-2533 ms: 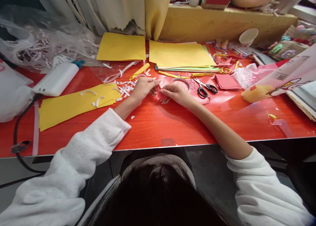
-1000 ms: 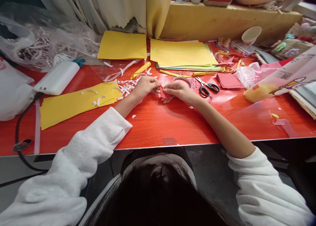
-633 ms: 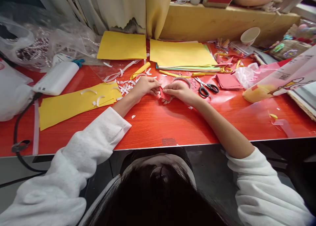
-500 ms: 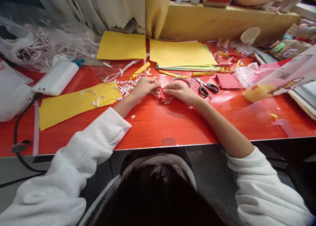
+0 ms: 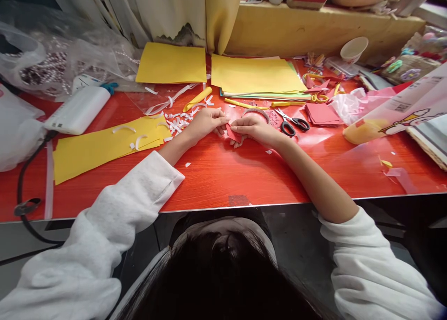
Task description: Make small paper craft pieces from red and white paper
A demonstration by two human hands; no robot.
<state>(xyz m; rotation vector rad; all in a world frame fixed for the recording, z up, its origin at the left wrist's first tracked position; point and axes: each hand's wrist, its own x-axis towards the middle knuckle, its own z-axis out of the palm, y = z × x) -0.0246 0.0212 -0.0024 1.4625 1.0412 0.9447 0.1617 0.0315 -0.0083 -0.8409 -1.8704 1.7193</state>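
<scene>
One bit of folded red paper (image 5: 232,133), left hand (image 5: 205,125) and right hand (image 5: 257,129) both pinching it, black-handled scissors (image 5: 288,119) just sitting on the red table (image 5: 209,185) nearby.

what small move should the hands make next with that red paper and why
Perhaps squeeze the small red paper flat along its apparent fold: the left hand and right hand both pinch it, and it looks folded, though partly hidden.
</scene>
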